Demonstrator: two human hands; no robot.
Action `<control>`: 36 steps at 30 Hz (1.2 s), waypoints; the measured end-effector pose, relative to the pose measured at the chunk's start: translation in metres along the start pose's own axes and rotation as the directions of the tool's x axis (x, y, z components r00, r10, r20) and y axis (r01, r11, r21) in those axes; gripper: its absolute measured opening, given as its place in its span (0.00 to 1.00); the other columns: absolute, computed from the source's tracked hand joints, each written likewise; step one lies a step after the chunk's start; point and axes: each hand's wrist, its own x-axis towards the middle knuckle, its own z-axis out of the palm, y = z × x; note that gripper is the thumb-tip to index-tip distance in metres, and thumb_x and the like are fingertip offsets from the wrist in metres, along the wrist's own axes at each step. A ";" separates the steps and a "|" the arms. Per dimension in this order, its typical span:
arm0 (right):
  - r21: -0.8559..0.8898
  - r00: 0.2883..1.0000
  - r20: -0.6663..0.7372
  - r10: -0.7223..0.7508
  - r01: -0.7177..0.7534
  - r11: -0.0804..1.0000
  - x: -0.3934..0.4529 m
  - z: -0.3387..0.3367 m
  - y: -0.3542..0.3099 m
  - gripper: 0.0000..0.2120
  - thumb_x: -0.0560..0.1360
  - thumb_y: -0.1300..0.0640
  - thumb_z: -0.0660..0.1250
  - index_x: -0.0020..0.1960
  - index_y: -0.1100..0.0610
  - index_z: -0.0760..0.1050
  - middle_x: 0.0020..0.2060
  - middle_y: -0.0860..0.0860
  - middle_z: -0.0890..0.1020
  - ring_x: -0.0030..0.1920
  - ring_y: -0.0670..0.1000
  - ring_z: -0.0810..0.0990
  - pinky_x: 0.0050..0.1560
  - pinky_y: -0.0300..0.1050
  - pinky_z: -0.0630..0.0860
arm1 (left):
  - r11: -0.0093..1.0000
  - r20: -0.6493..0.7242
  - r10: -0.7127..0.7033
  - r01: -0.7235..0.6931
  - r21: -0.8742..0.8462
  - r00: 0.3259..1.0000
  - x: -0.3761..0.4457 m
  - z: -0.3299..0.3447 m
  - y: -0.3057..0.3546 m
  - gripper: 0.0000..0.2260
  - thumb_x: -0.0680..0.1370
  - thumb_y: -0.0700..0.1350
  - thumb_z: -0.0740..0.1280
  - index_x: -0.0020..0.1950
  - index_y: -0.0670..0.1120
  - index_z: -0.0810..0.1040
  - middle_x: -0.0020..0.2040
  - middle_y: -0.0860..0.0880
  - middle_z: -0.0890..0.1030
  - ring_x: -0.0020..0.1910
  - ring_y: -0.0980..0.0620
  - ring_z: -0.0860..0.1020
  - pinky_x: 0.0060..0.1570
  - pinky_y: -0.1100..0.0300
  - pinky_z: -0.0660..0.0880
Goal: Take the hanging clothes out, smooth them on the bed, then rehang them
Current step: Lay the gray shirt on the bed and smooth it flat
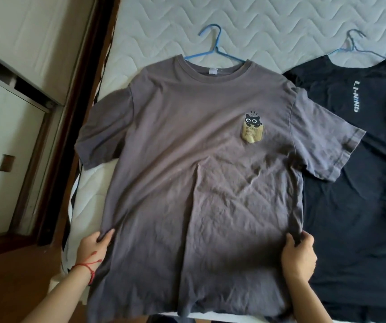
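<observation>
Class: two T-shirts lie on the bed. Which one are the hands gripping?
The grey T-shirt with the cat print; left hand and right hand grip its sides. The black T-shirt lies untouched.

Black T-shirt: right side and hem cut off by the frame edge.
Grey T-shirt: hides most of its blue hanger.
Pocket print: wording too small to read.
Forearms: cut off at the near edge.
</observation>
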 end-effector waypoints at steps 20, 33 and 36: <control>-0.277 0.733 0.091 -0.674 0.669 0.690 0.045 0.011 -0.095 0.23 0.75 0.53 0.59 0.68 0.60 0.68 0.71 0.58 0.66 0.72 0.59 0.63 0.71 0.57 0.58 | 0.549 0.072 0.751 -0.681 0.484 0.656 -0.020 0.076 0.121 0.22 0.71 0.52 0.57 0.59 0.41 0.73 0.60 0.37 0.76 0.57 0.37 0.76 0.50 0.45 0.77; -0.312 0.611 0.138 -0.780 0.774 0.551 0.107 0.048 -0.120 0.25 0.74 0.49 0.53 0.68 0.57 0.66 0.71 0.55 0.67 0.72 0.53 0.59 0.73 0.45 0.46 | 0.646 0.061 0.748 -0.745 0.165 0.661 0.067 0.129 0.353 0.17 0.75 0.46 0.64 0.56 0.34 0.76 0.58 0.35 0.77 0.61 0.40 0.74 0.62 0.56 0.64; -0.286 0.603 0.117 -0.789 0.781 0.555 0.112 0.052 -0.117 0.26 0.73 0.49 0.54 0.68 0.57 0.67 0.71 0.54 0.67 0.75 0.49 0.55 0.73 0.45 0.47 | 0.724 0.011 0.687 -0.686 0.079 0.726 0.087 0.142 0.411 0.14 0.76 0.43 0.62 0.56 0.35 0.78 0.57 0.35 0.79 0.59 0.40 0.75 0.59 0.56 0.66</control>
